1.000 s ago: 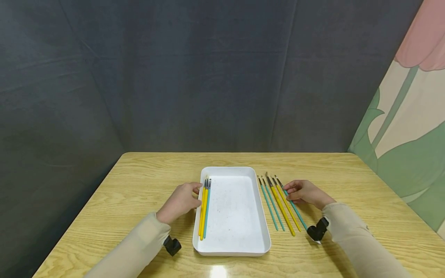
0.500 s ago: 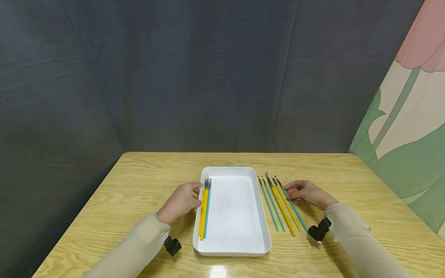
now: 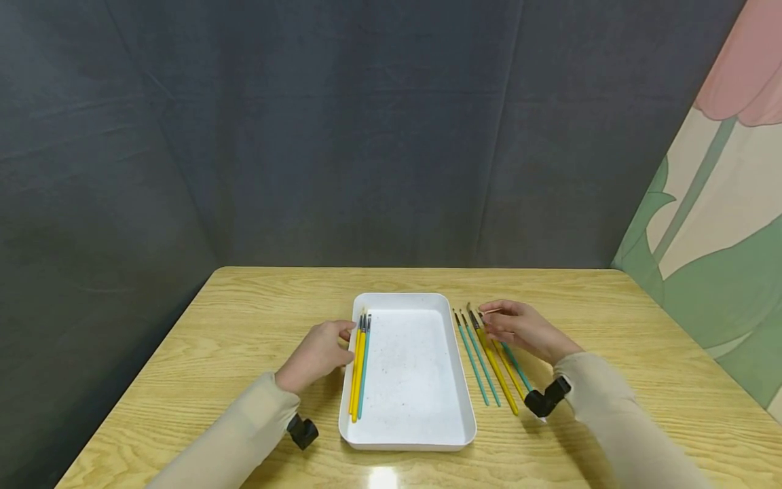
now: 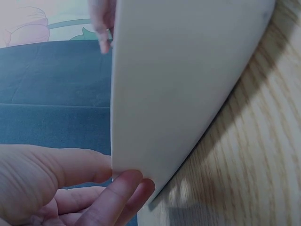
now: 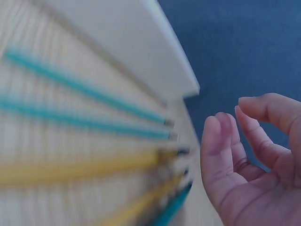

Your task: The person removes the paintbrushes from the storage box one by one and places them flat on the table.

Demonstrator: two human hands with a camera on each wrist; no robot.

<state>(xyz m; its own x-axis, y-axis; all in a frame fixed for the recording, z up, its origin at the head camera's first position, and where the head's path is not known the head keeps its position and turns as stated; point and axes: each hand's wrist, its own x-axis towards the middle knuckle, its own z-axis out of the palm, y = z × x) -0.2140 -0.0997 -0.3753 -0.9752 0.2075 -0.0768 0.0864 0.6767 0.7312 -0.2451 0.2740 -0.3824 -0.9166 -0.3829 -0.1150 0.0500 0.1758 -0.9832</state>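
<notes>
My left hand point(image 3: 315, 356) rests its fingertips against the outer left wall of the white tray point(image 3: 408, 435); in the left wrist view fingers point(image 4: 120, 190) touch that wall point(image 4: 164, 94). Along the tray's left side lie yellow paintbrushes point(image 3: 356, 380) and a teal paintbrush point(image 3: 364, 380). My right hand point(image 3: 525, 329) hovers over the bristle ends of several paintbrushes lying right of the tray: teal ones point(image 3: 473, 367) nearest it, then a thick yellow one point(image 3: 499, 379), a thin yellow one point(image 3: 512, 375) and an outer teal one point(image 3: 519, 372). In the right wrist view its loosely curved fingers hold nothing.
Everything lies on a wood-grain table point(image 3: 256, 299). A dark curtain point(image 3: 366, 136) hangs behind it, and a wall with a painted flower point(image 3: 715, 224) stands at the right. Black wrist cameras point(image 3: 302, 432) hang below both sleeves.
My right hand has moved left and a little farther away, from the outermost teal paintbrush to above the tips of the yellow ones. The left hand, tray and paintbrushes look unmoved.
</notes>
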